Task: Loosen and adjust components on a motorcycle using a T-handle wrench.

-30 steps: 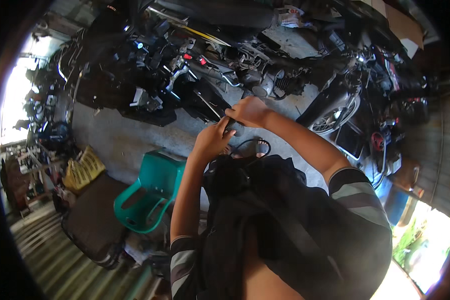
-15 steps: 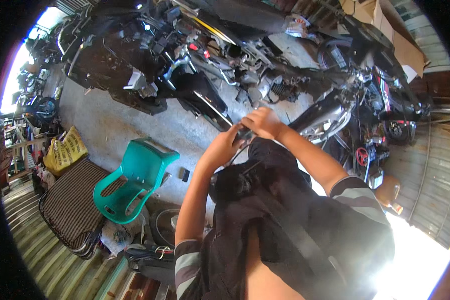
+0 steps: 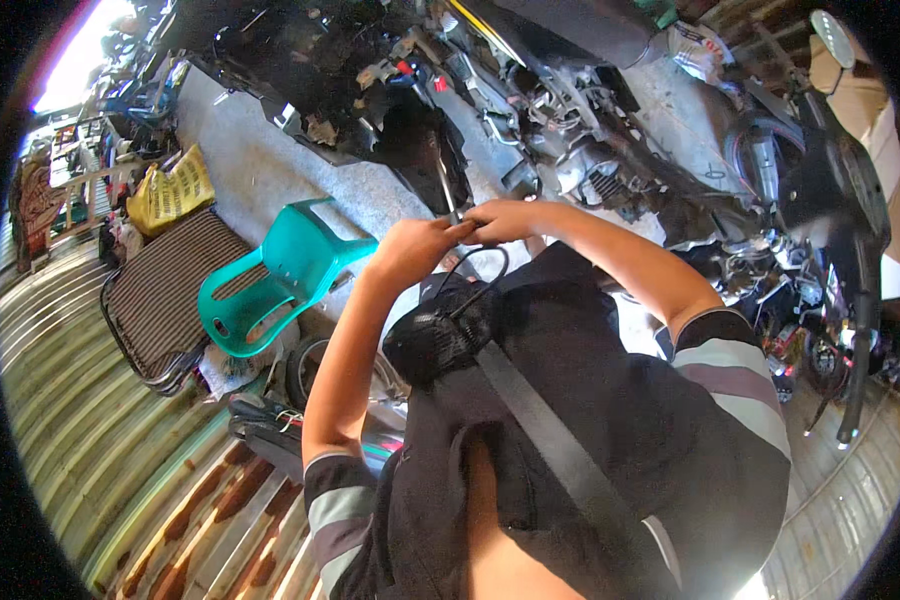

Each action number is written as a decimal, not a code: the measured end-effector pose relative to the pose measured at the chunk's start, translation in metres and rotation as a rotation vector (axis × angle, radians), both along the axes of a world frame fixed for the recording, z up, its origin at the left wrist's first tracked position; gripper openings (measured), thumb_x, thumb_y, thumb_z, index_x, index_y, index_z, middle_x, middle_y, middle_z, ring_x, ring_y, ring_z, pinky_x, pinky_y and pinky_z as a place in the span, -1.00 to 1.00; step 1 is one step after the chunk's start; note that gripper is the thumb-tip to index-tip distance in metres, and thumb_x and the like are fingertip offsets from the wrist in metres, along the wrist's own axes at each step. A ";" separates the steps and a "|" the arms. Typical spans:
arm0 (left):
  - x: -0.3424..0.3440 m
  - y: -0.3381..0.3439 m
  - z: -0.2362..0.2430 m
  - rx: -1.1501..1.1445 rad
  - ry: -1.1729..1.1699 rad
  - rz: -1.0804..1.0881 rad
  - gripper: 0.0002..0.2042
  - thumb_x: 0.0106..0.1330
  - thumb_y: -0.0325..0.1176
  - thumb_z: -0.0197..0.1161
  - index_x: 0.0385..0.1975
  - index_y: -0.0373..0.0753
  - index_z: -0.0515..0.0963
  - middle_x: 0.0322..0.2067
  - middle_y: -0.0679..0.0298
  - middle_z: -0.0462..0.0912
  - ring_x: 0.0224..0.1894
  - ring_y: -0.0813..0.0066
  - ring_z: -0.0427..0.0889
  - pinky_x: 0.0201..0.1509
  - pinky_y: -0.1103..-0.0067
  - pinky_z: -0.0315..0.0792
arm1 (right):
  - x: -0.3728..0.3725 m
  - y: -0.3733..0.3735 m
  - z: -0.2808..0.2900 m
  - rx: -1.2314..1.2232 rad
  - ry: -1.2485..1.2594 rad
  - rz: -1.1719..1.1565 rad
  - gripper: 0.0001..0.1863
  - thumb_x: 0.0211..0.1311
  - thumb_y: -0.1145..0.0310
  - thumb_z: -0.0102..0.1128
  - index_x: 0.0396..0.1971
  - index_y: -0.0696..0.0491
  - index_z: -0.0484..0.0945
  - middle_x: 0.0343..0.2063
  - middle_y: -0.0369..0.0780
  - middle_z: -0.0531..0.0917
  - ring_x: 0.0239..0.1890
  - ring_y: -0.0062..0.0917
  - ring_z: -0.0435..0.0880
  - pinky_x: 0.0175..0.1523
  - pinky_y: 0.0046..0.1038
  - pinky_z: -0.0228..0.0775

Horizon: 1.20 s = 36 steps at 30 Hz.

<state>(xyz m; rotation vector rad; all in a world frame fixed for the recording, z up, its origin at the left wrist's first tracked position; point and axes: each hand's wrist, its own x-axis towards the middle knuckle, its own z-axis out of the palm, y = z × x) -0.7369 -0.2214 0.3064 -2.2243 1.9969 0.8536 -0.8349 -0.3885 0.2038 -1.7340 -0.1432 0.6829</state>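
Note:
My left hand (image 3: 415, 243) and my right hand (image 3: 500, 220) meet in front of my torso, fingers bent together around something small that they hide. A thin metal rod (image 3: 444, 180) shows just beyond my fingertips; I cannot tell whether I hold it or it lies behind them. Just below my hands a black cable (image 3: 500, 270) loops to a black mesh pouch (image 3: 435, 340) at my front, beside a strap crossing my dark shirt.
Partly dismantled motorcycles (image 3: 590, 150) and dark body panels fill the space ahead. Left stand a green plastic chair (image 3: 290, 250), a striped cushion (image 3: 170, 300) and a yellow sack (image 3: 170, 190). Corrugated metal (image 3: 100, 450) curves along the lower left. A mirror (image 3: 830, 40) sticks up at right.
The whole view has turned, bringing the chair and bikes higher and more corrugated metal into sight. My hands stay together, now higher in the picture, with my right hand's fingers laid flatter across.

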 end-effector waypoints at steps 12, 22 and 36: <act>0.010 -0.015 -0.035 0.255 0.367 0.686 -0.63 0.29 -0.12 0.12 -0.50 -0.36 0.57 -0.59 -0.01 0.60 -0.44 0.10 0.64 -0.34 0.31 0.45 | 0.006 -0.013 0.007 -0.411 -0.251 0.006 -0.61 0.13 0.00 0.16 -0.25 0.02 0.50 -0.42 -0.07 0.64 -0.27 -0.10 0.61 -0.20 -0.10 0.38; 0.011 -0.015 -0.058 0.121 0.296 0.609 -0.67 0.33 -0.15 0.04 -0.41 -0.31 0.57 -0.52 -0.04 0.57 -0.39 -0.06 0.55 -0.32 0.24 0.37 | 0.017 -0.023 -0.010 -0.447 -0.302 0.050 -0.65 0.15 0.07 0.12 -0.22 0.02 0.46 -0.44 -0.06 0.63 -0.32 -0.09 0.62 -0.22 -0.09 0.37; 0.028 -0.033 -0.065 0.132 0.227 0.662 -0.62 0.32 -0.07 0.04 -0.46 -0.31 0.54 -0.48 -0.12 0.57 -0.35 -0.15 0.54 -0.27 0.13 0.38 | 0.042 -0.041 -0.016 -0.475 -0.331 0.078 -0.61 0.14 0.04 0.14 -0.16 0.01 0.44 -0.46 -0.08 0.63 -0.33 -0.11 0.63 -0.27 -0.10 0.39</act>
